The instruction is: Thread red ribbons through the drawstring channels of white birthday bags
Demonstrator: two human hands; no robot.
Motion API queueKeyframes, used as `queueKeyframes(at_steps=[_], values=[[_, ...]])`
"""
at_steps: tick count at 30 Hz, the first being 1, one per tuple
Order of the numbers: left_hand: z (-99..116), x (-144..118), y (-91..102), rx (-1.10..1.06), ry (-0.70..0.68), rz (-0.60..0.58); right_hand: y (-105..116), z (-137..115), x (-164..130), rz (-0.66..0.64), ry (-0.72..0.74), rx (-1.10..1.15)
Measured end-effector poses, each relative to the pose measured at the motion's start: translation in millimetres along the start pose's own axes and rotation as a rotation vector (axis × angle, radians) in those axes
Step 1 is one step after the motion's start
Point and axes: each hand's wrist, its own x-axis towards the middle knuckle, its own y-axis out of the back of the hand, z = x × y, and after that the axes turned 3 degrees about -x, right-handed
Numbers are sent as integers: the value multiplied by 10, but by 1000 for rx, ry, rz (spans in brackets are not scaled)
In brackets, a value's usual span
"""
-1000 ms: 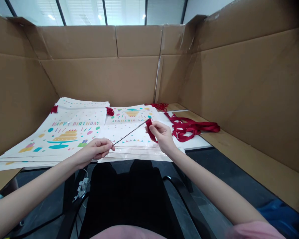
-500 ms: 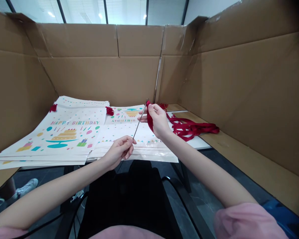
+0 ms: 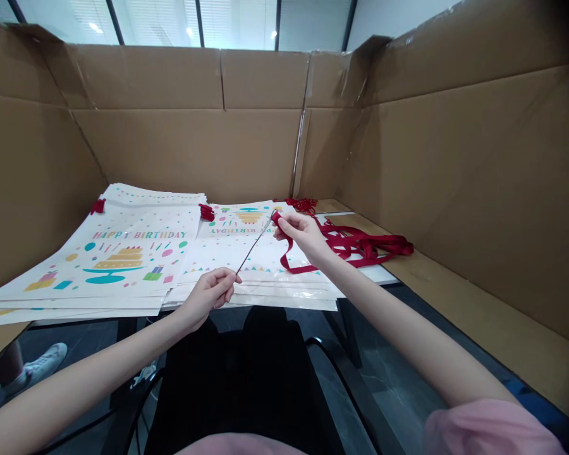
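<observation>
My left hand (image 3: 209, 296) pinches the lower end of a thin dark metal rod (image 3: 252, 248), which slants up to the right. My right hand (image 3: 304, 232) is closed on a red ribbon (image 3: 299, 270) at the rod's upper end. There the ribbon touches the rod tip; whether it is threaded through is too small to tell. A loop of the ribbon hangs below my right fingers. Behind my right wrist, a loose heap of red ribbon (image 3: 370, 245) spreads to the right. Both hands are above the front of a stack of white birthday-printed sheets (image 3: 256, 253).
Another printed stack (image 3: 137, 221) lies at left, with a small red bundle (image 3: 97, 206) and a second red bundle (image 3: 207, 212) at its sides. Red strands (image 3: 304, 205) lie at the back. Cardboard walls (image 3: 184, 145) enclose the tabletop at back and sides.
Both hands have moved, the left one left and down, the right one slightly down. The rod now lies at a flatter slant. The ribbon under my right hand has opened into a wider loop.
</observation>
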Motion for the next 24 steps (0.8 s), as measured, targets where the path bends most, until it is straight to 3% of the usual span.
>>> queueKeyframes(at_steps=[4, 10, 24], values=[[-5, 14, 12, 17, 5, -4, -8, 28, 31, -18, 56, -60], [-30, 21, 15, 43, -6, -22, 37, 94, 32, 26, 22, -38], [-39, 26, 32, 89, -7, -13, 29, -36, -12, -60, 21, -18]])
